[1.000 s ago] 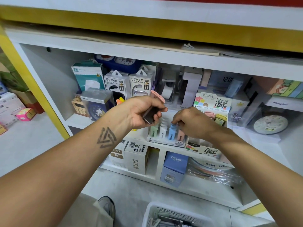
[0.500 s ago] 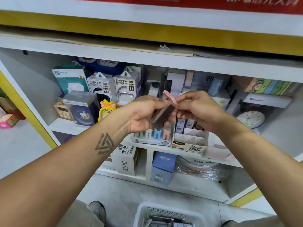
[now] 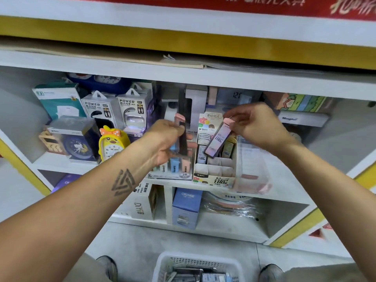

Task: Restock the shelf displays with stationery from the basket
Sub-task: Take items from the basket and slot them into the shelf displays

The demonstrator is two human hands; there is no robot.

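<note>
Your right hand (image 3: 256,127) pinches one lead case (image 3: 217,139) by its pink cap, long axis tilted, cap up-right, foot down-left, just above the divided display box (image 3: 213,169). Your left hand (image 3: 168,139) grips a second case (image 3: 181,137) nearly upright, pink cap on top, left of that box. The box's front compartments look open. One white basket (image 3: 162,265) sits on the floor below.

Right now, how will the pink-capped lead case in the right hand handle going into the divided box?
The lead case looks rigid and probably light, pinched by its cap in the right hand. It hangs tilted, so it may swing or snag on the box.
</note>
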